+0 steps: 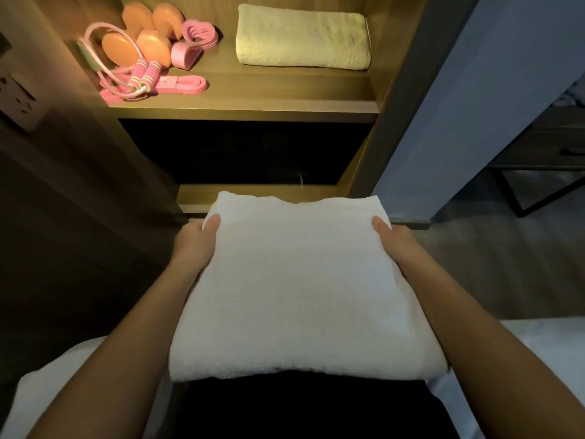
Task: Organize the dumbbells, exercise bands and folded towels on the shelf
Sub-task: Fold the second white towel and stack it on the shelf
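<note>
Head view, left hand (193, 245) and right hand (397, 248) pinched fluffy folded white towel (300, 296), thumbs on top, wooden shelf (285, 90) behind

White towel (300, 286): folded thick, held level at its side edges by the left hand (194, 242) and right hand (395, 245), thumbs on top, in front of the shelf (247, 106).
Green towel (302, 38): pale, folded, flat on the shelf's right side.
Dumbbells (148, 33): orange, clustered at left rear.
Exercise bands (196, 39): pink, touching the dumbbells; another lies flat at left front.
</note>
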